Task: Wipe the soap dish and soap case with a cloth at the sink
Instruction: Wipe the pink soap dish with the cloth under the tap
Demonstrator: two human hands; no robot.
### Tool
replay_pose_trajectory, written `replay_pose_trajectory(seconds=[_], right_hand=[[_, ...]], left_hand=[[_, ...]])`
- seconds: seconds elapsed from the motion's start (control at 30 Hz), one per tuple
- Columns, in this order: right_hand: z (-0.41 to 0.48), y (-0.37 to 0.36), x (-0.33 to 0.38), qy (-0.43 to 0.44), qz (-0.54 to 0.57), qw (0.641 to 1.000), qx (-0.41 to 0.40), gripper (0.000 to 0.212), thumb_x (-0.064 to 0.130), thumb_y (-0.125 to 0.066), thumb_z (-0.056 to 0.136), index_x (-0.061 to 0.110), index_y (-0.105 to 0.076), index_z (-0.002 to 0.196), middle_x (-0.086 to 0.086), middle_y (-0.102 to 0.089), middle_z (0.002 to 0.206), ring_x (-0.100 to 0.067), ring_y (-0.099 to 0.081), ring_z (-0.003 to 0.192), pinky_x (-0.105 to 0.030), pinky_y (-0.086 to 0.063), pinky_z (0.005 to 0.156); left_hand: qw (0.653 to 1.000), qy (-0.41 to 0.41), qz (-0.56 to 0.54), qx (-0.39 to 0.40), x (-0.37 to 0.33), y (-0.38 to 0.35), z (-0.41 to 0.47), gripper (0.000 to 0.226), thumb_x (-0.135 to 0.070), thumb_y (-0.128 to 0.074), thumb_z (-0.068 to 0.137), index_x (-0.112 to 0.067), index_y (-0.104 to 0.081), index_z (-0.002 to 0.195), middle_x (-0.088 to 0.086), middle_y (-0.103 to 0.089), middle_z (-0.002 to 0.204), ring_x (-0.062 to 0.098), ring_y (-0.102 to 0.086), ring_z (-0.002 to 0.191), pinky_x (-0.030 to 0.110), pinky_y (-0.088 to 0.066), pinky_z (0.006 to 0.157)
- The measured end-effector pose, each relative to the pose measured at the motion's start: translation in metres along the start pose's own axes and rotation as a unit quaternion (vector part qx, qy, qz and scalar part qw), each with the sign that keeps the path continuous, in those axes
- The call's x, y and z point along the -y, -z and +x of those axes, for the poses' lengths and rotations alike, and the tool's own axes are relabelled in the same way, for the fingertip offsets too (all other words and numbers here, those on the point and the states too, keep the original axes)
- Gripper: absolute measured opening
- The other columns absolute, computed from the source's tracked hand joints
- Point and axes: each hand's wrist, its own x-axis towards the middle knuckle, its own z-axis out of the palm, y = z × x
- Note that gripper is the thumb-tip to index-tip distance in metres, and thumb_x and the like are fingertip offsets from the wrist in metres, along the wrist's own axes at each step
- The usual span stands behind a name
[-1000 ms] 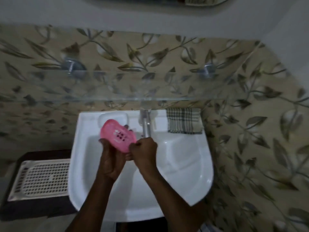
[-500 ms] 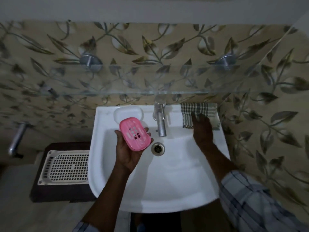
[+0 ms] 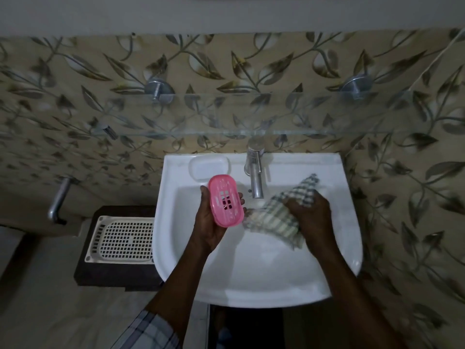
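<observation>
My left hand (image 3: pixel 210 224) holds a pink slotted soap case (image 3: pixel 225 204) flat in its palm over the left of the white sink (image 3: pixel 251 280). My right hand (image 3: pixel 310 214) grips a green-and-white checked cloth (image 3: pixel 275 220), which hangs over the basin just right of the pink case without touching it. A white soap dish (image 3: pixel 209 168) sits on the sink's back ledge, left of the tap.
A steel tap (image 3: pixel 255 176) stands at the back centre of the sink. A glass shelf (image 3: pixel 251 114) on two metal brackets juts out above. Left of the sink a white perforated tray (image 3: pixel 122 239) lies on a dark stand. A metal handle (image 3: pixel 59 199) sticks out at far left.
My right hand left the pink case, reached to the sink's back right ledge, took the checked cloth and brought it over the basin beside the case. My left hand kept hold of the case.
</observation>
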Motion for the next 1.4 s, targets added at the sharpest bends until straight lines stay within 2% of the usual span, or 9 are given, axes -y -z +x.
replay_pose_trajectory(seconds=[0.2, 0.4, 0.63, 0.77, 0.9, 1.03, 1.13, 1.27, 1.4], right_hand=[[-0.032, -0.039, 0.030, 0.335, -0.255, 0.898, 0.127, 0.043, 0.007, -0.048, 0.068, 0.005, -0.068, 0.106, -0.010, -0.068, 0.102, -0.021, -0.061, 0.095, -0.027, -0.050, 0.080], [-0.035, -0.063, 0.017, 0.484, -0.350, 0.745, 0.297, 0.033, -0.009, -0.069, 0.070, -0.001, -0.075, 0.102, -0.019, -0.073, 0.107, -0.035, -0.069, 0.098, -0.043, -0.056, 0.090], [-0.019, -0.073, 0.009, 0.307, -0.225, 0.907, 0.180, 0.025, -0.001, -0.064, 0.085, -0.001, -0.067, 0.111, -0.011, -0.062, 0.109, -0.030, -0.059, 0.110, -0.026, -0.053, 0.088], [-0.023, -0.063, 0.013, 0.412, -0.289, 0.805, 0.315, 0.033, -0.013, -0.074, 0.069, -0.004, -0.073, 0.101, -0.025, -0.068, 0.106, -0.039, -0.063, 0.102, -0.041, -0.053, 0.087], [0.001, -0.052, 0.027, 0.409, -0.316, 0.816, 0.260, 0.036, -0.012, -0.073, 0.062, -0.011, -0.073, 0.099, -0.028, -0.070, 0.101, -0.045, -0.065, 0.094, -0.054, -0.056, 0.083], [-0.015, -0.055, 0.018, 0.482, -0.321, 0.735, 0.354, 0.032, -0.014, -0.064, 0.069, -0.009, -0.072, 0.100, -0.028, -0.069, 0.101, -0.045, -0.064, 0.095, -0.051, -0.053, 0.086], [-0.009, -0.050, 0.018, 0.412, -0.303, 0.816, 0.270, 0.037, -0.017, -0.076, 0.065, -0.009, -0.073, 0.100, -0.029, -0.068, 0.099, -0.045, -0.063, 0.093, -0.055, -0.056, 0.079], [-0.027, -0.058, 0.012, 0.450, -0.311, 0.757, 0.358, 0.041, -0.022, -0.058, 0.071, -0.008, -0.070, 0.107, -0.030, -0.065, 0.108, -0.042, -0.061, 0.103, -0.052, -0.051, 0.092], [-0.015, -0.054, 0.022, 0.378, -0.312, 0.829, 0.270, 0.035, -0.012, -0.077, 0.069, -0.011, -0.071, 0.104, -0.029, -0.066, 0.103, -0.043, -0.062, 0.098, -0.047, -0.056, 0.084]], left_hand=[[0.996, 0.069, 0.041, 0.024, -0.003, -0.009, -0.002, 0.062, -0.057, -0.031, 0.102, -0.012, -0.066, 0.127, 0.017, -0.071, 0.120, 0.035, -0.069, 0.106, 0.052, -0.057, 0.091], [0.991, 0.117, 0.056, 0.015, -0.008, -0.009, 0.001, 0.063, -0.052, -0.036, 0.101, -0.008, -0.081, 0.093, 0.017, -0.075, 0.098, 0.027, -0.076, 0.080, 0.040, -0.063, 0.066], [0.986, 0.128, 0.093, 0.050, -0.013, -0.019, 0.002, 0.056, -0.052, -0.039, 0.100, -0.016, -0.082, 0.095, 0.013, -0.078, 0.097, 0.030, -0.076, 0.082, 0.047, -0.063, 0.071], [0.985, 0.145, 0.079, 0.049, -0.011, -0.010, -0.003, 0.062, -0.058, -0.039, 0.097, -0.014, -0.082, 0.098, 0.016, -0.077, 0.100, 0.031, -0.076, 0.086, 0.047, -0.063, 0.071], [0.980, 0.167, 0.083, 0.071, -0.005, -0.014, -0.006, 0.061, -0.057, -0.039, 0.097, -0.008, -0.073, 0.113, 0.021, -0.074, 0.101, 0.037, -0.073, 0.084, 0.049, -0.062, 0.072], [0.983, 0.157, 0.078, 0.058, -0.010, -0.015, -0.005, 0.058, -0.055, -0.042, 0.095, -0.011, -0.079, 0.105, 0.017, -0.075, 0.098, 0.033, -0.074, 0.084, 0.048, -0.062, 0.072], [0.979, 0.163, 0.102, 0.062, -0.009, -0.015, -0.009, 0.060, -0.057, -0.042, 0.095, -0.010, -0.076, 0.108, 0.021, -0.072, 0.101, 0.038, -0.072, 0.082, 0.048, -0.061, 0.072], [0.981, 0.165, 0.097, 0.042, -0.011, -0.012, -0.010, 0.057, -0.054, -0.042, 0.098, -0.008, -0.074, 0.110, 0.019, -0.074, 0.104, 0.032, -0.073, 0.087, 0.044, -0.062, 0.076], [0.980, 0.159, 0.105, 0.061, -0.012, -0.017, -0.014, 0.059, -0.056, -0.040, 0.095, -0.012, -0.078, 0.104, 0.019, -0.073, 0.100, 0.035, -0.073, 0.080, 0.047, -0.061, 0.069]])
